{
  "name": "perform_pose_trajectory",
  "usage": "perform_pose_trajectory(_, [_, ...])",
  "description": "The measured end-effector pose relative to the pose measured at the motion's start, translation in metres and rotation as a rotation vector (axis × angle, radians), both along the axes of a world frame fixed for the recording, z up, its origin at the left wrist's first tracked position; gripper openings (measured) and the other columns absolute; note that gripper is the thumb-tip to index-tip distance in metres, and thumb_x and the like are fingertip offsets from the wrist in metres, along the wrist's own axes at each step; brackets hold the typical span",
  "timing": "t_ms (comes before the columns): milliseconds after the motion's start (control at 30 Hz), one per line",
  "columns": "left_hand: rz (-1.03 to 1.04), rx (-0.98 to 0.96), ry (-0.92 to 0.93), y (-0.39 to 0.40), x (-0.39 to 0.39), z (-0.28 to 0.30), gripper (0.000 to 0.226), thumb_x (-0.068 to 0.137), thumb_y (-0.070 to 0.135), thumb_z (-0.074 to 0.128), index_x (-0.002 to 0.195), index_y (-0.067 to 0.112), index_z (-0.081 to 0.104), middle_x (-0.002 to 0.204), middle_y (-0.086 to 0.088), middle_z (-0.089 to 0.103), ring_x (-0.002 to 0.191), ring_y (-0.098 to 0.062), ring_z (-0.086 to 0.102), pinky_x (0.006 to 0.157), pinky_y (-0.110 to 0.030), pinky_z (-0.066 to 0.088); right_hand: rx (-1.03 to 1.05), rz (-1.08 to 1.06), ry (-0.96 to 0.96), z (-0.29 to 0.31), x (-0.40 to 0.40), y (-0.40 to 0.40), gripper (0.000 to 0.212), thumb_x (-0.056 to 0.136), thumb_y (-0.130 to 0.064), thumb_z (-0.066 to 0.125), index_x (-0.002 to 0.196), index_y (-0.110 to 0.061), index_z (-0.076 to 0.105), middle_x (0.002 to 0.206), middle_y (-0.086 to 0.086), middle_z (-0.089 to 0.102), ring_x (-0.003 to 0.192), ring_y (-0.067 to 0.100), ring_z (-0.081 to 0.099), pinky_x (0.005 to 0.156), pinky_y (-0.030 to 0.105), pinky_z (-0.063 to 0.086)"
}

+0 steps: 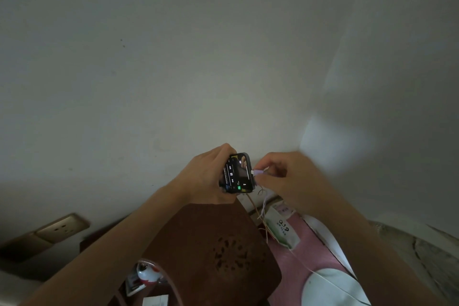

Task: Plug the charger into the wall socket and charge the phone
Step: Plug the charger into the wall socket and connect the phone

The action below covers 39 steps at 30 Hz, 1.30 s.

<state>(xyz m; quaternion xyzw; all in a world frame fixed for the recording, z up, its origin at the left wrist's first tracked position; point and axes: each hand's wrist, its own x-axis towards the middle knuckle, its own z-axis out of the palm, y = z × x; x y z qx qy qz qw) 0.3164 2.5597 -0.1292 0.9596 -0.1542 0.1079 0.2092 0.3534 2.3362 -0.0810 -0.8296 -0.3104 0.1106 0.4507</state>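
My left hand (206, 176) grips a dark phone (238, 173) with its screen lit, held sideways in front of the wall. My right hand (280, 174) pinches the white plug end of the charging cable (258, 172), its tip right at the phone's right edge. Whether the plug is seated in the port I cannot tell. The thin white cable (323, 278) trails down to the lower right. A gold wall socket (62, 227) sits low on the wall at the far left. No charger brick is visible.
A dark brown wooden chair back (211, 248) stands below my hands. A small white pouch (283, 228) lies on a pink surface (305, 256), with a white round object (330, 290) at the bottom right. Small items (146, 276) lie low at the bottom.
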Motion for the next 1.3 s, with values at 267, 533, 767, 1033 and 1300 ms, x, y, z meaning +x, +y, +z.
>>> perform_pose_trajectory(267, [-0.011,0.18,0.078,-0.006,0.008,-0.005,0.064,0.053,0.044,0.074,0.102,0.029,0.036,0.087,0.014,0.047,0.07,-0.008,0.048,0.055,-0.017,0.034,-0.299,0.038,0.018,0.007,0.008,0.002,0.014,0.09,-0.022,0.069,0.076,-0.023,0.07,0.06,-0.008,0.072,0.051,-0.004,0.067,0.053,0.007,0.046])
perform_pose_trajectory(533, [-0.077,0.242,0.187,-0.006,0.01,-0.019,0.064,0.055,0.047,0.073,0.1,0.034,0.029,0.089,0.014,0.043,0.072,-0.009,0.048,0.054,-0.012,0.028,-0.471,0.082,-0.003,-0.016,0.015,0.006,0.014,0.09,-0.022,0.066,0.083,-0.012,0.074,0.067,-0.006,0.074,0.056,0.001,0.068,0.051,0.004,0.042])
perform_pose_trajectory(767, [-0.091,0.308,0.387,-0.01,0.017,-0.062,0.086,0.062,0.047,0.08,0.132,0.017,0.04,0.117,0.002,0.044,0.097,-0.015,0.049,0.075,-0.03,0.047,-0.672,0.151,-0.126,-0.077,0.007,0.031,0.086,0.073,-0.032,0.077,0.143,-0.013,0.03,0.13,0.006,0.048,0.118,0.026,0.052,0.1,0.048,0.047])
perform_pose_trajectory(1033, [-0.068,0.356,0.596,0.003,0.002,-0.159,0.085,0.062,0.044,0.082,0.131,0.011,0.044,0.12,-0.005,0.048,0.108,-0.024,0.048,0.091,-0.039,0.043,-0.683,0.149,-0.102,-0.191,-0.017,0.062,0.085,0.073,-0.039,0.078,0.141,-0.013,0.036,0.132,0.005,0.053,0.119,0.023,0.054,0.094,0.037,0.048])
perform_pose_trajectory(1300, [0.046,0.244,0.632,0.025,-0.015,-0.226,0.086,0.059,0.045,0.088,0.128,0.017,0.046,0.122,-0.001,0.052,0.107,-0.021,0.053,0.087,-0.035,0.042,-0.638,0.131,-0.062,-0.266,-0.022,0.08,0.062,0.07,-0.05,0.074,0.119,-0.018,0.053,0.114,-0.002,0.057,0.11,0.017,0.053,0.079,0.03,0.052])
